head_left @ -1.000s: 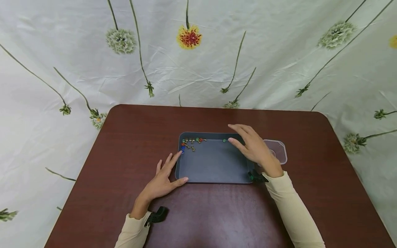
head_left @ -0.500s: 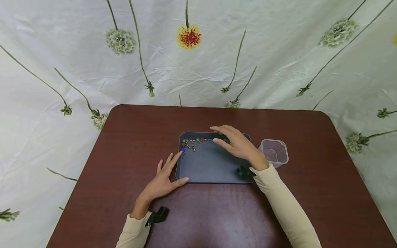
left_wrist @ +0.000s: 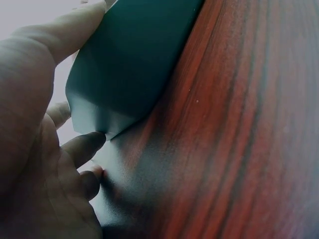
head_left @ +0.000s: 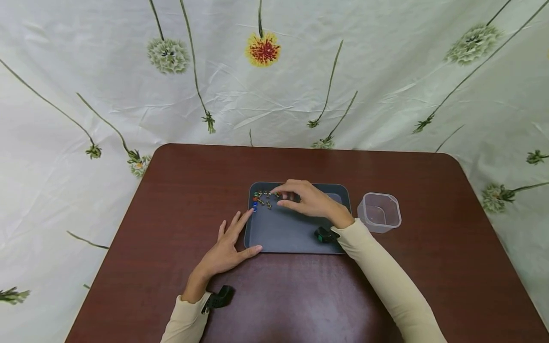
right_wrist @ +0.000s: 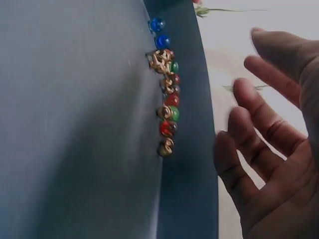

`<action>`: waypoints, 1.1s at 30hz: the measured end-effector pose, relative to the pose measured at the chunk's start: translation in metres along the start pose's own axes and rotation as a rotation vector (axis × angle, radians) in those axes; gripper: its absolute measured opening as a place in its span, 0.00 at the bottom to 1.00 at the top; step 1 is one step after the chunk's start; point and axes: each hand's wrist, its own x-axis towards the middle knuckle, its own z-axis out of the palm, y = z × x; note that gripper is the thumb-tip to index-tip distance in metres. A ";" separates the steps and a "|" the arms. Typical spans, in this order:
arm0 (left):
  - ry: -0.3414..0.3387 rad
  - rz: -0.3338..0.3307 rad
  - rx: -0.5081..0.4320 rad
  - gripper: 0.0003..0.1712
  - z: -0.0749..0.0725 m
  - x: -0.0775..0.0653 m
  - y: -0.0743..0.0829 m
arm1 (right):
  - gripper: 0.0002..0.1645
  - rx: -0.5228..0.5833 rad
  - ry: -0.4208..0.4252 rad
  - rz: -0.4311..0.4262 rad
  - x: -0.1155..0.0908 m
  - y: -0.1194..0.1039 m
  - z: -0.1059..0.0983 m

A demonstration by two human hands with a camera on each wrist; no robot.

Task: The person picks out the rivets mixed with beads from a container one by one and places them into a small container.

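A shallow blue-grey tray (head_left: 296, 233) lies on the table. Small blue marbles (right_wrist: 162, 41), red marbles (right_wrist: 171, 100), green marbles (right_wrist: 173, 113) and little gold-coloured metal pieces (right_wrist: 165, 148) are clustered along its far left corner and far wall. My left hand (head_left: 225, 252), fingers spread, touches the tray's left edge; the left wrist view shows its fingertips (left_wrist: 92, 144) against the outer wall. My right hand (head_left: 310, 200) hovers over the far part of the tray, beside the cluster. Its fingers are loosely bent, with nothing between them in the right wrist view.
A clear plastic box (head_left: 379, 213) stands on the table right of the tray. The dark red-brown table (head_left: 193, 190) has a flower-printed white cloth (head_left: 291, 85) hanging behind its far edge.
My right hand has moved left across the tray to the marbles and metal pieces, uncovering the plastic box. It now hides where a lone green marble lay. My left hand stays put.
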 end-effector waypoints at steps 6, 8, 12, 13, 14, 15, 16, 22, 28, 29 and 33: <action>0.004 0.010 0.000 0.54 0.000 0.000 0.000 | 0.19 0.028 -0.067 -0.023 0.008 0.005 0.005; 0.004 0.011 0.002 0.54 0.001 0.000 0.000 | 0.18 0.046 -0.084 -0.022 0.010 0.007 0.007; 0.000 0.004 0.001 0.54 0.001 0.000 0.000 | 0.17 0.075 -0.110 -0.015 0.014 0.012 0.010; -0.001 0.003 0.001 0.54 0.001 0.000 0.000 | 0.17 0.083 -0.116 -0.014 0.015 0.014 0.010; -0.001 0.002 -0.001 0.54 0.001 0.000 0.000 | 0.17 0.092 -0.123 -0.011 0.016 0.015 0.011; -0.002 0.004 0.000 0.54 0.001 0.000 0.000 | 0.17 0.103 -0.130 -0.005 0.016 0.016 0.011; -0.001 0.007 0.000 0.54 0.001 0.000 0.000 | 0.17 0.114 -0.136 0.001 0.017 0.017 0.012; 0.001 0.009 0.007 0.54 0.000 0.000 -0.001 | 0.16 0.163 -0.167 0.048 0.021 0.023 0.018; -0.001 -0.001 0.016 0.54 0.000 0.000 -0.001 | 0.15 0.171 -0.184 0.083 0.022 0.025 0.023; -0.001 -0.002 0.014 0.54 0.000 0.000 0.000 | 0.15 0.172 -0.183 0.088 0.022 0.025 0.024; 0.000 -0.001 0.010 0.54 0.000 -0.001 0.000 | 0.14 0.156 -0.171 0.104 0.022 0.024 0.026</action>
